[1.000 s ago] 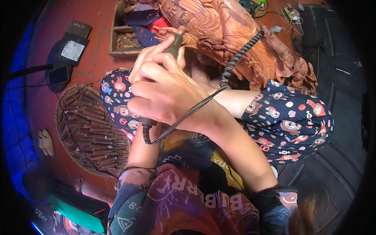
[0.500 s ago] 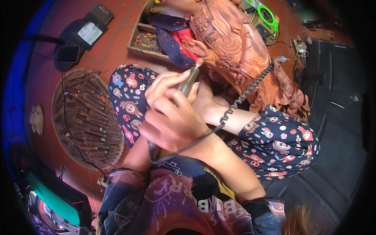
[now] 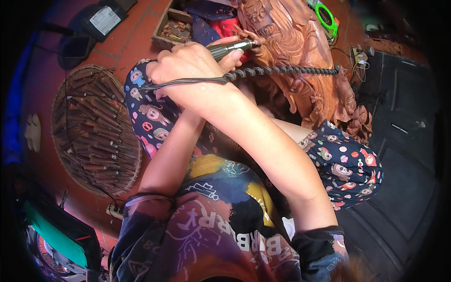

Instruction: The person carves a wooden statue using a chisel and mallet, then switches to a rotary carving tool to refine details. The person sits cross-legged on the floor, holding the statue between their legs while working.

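My left hand (image 3: 232, 58) and my right hand (image 3: 185, 66) are together around a dark rotary carving handpiece (image 3: 235, 47), forearms crossed. The left thumb and a fingertip show near its front end; the rest of that hand lies under the right one. My right hand is closed over the rear, its fingers mostly hidden. The handpiece's tip points right, at a small projecting part of a reddish-brown wood carving (image 3: 293, 47), perhaps touching it. A black coiled cord (image 3: 282, 70) runs across my right wrist and over the carving.
At the left, a round woven tray (image 3: 136, 181) holds many wooden-handled tools. A wooden box (image 3: 162, 38) with shavings stands beyond my hands. My patterned trouser legs (image 3: 340, 164) flank the work. Dark panelling (image 3: 399, 155) covers the right side; a bright green ring (image 3: 327, 21) is farther back.
Both hands have moved forward with the handpiece, and its tip has swung from pointing up to pointing right at the carving. The coiled cord now stretches nearly level. The view has shifted slightly.
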A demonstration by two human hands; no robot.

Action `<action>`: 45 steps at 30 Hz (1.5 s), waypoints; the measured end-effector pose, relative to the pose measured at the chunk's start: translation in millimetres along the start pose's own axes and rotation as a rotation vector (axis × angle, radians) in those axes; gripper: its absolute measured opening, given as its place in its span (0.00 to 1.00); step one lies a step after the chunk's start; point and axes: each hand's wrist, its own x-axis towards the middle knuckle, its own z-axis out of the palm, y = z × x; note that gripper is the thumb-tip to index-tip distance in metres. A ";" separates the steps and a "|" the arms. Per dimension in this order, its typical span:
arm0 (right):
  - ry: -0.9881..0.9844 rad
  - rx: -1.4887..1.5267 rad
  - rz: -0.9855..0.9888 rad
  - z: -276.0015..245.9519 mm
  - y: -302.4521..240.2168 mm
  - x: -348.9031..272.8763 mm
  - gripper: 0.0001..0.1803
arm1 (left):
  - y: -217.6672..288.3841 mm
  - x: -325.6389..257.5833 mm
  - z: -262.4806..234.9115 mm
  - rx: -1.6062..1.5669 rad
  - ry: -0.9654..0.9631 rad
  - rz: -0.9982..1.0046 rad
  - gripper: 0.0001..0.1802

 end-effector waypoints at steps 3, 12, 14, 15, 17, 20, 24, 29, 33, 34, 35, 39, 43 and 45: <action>0.019 0.029 0.000 4.8 -5.5 -3.9 0.09 | 2.2 -8.6 -5.1 0.050 -0.025 0.069 0.17; 0.047 0.031 0.041 2.6 -11.1 -19.4 0.04 | -12.1 -7.7 -5.9 -0.049 -0.092 0.142 0.17; 0.069 0.020 0.007 4.4 -8.2 -10.4 0.04 | -10.2 0.7 -10.1 -0.128 -0.104 0.126 0.17; 0.073 0.014 0.006 5.1 -5.9 -8.1 0.04 | -7.4 3.0 -9.6 -0.143 -0.110 0.109 0.17; 0.070 -0.004 -0.004 12.4 -6.5 -8.1 0.03 | -4.5 6.6 -12.5 -0.141 -0.100 0.057 0.17; 0.066 -0.048 0.012 22.3 -6.6 -21.5 0.03 | -6.4 8.9 -6.4 -0.097 -0.109 0.019 0.18; 0.102 -0.084 0.027 25.5 -9.3 -35.2 0.03 | -9.5 5.7 1.4 -0.014 -0.125 0.055 0.18; 0.146 -0.045 0.030 22.0 -13.0 -31.2 0.03 | -10.5 3.1 2.8 0.064 -0.120 0.119 0.18; 0.149 -0.033 0.051 24.0 -6.0 -40.6 0.03 | -14.9 -5.3 6.7 0.154 -0.137 0.198 0.18; 0.151 -0.041 0.064 25.1 -4.0 -44.0 0.03 | -17.0 -8.6 8.2 0.182 -0.143 0.231 0.18; 0.156 -0.052 0.081 25.8 -2.0 -47.2 0.03 | -19.1 -11.2 10.7 0.207 -0.149 0.268 0.18; 0.201 -0.016 0.115 28.6 -4.8 -53.6 0.03 | -20.1 -20.4 7.2 0.316 -0.125 0.351 0.18; 0.191 0.139 -0.074 -0.6 -3.6 -53.4 0.01 | -20.7 -23.0 7.9 0.346 -0.127 0.400 0.19; 0.217 0.172 -0.040 -0.2 -8.0 -52.6 0.01 | -19.1 -23.0 7.3 0.339 -0.125 0.398 0.19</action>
